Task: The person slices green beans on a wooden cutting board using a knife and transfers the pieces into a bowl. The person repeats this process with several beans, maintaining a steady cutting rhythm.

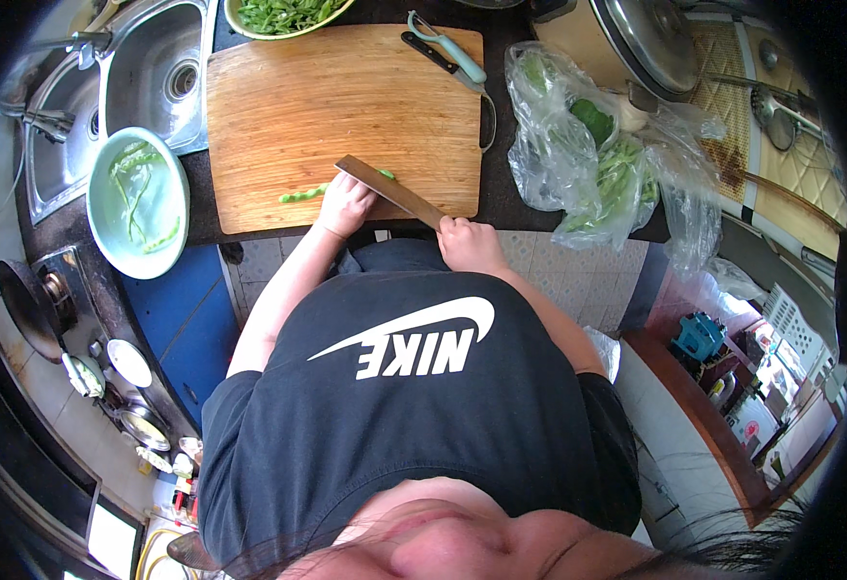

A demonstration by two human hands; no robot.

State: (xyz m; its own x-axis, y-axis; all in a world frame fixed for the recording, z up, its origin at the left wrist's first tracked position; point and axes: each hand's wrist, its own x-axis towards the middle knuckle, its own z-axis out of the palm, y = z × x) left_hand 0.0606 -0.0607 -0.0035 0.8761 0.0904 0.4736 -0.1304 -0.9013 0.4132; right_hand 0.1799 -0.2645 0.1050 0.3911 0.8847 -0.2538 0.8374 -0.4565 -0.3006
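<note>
My right hand (471, 245) grips the handle of a cleaver (393, 191), whose wide blade slants up and left over the near edge of a wooden cutting board (343, 94). Close against the blade, my left hand (347, 205) presses a green bean pod (304, 194) to the board. The pod's uncut end sticks out to the left of my fingers. On the blade's far side a small green piece (387, 175) shows. The blade hides my left fingertips and the cutting edge.
A bowl of cut green beans (285, 16) stands beyond the board. A peeler (452, 51) and a black-handled knife (430, 52) lie at its far right corner. Left are a basin with pods in water (138, 254) and a steel sink (155, 72). Plastic bags of vegetables (561, 145) lie right.
</note>
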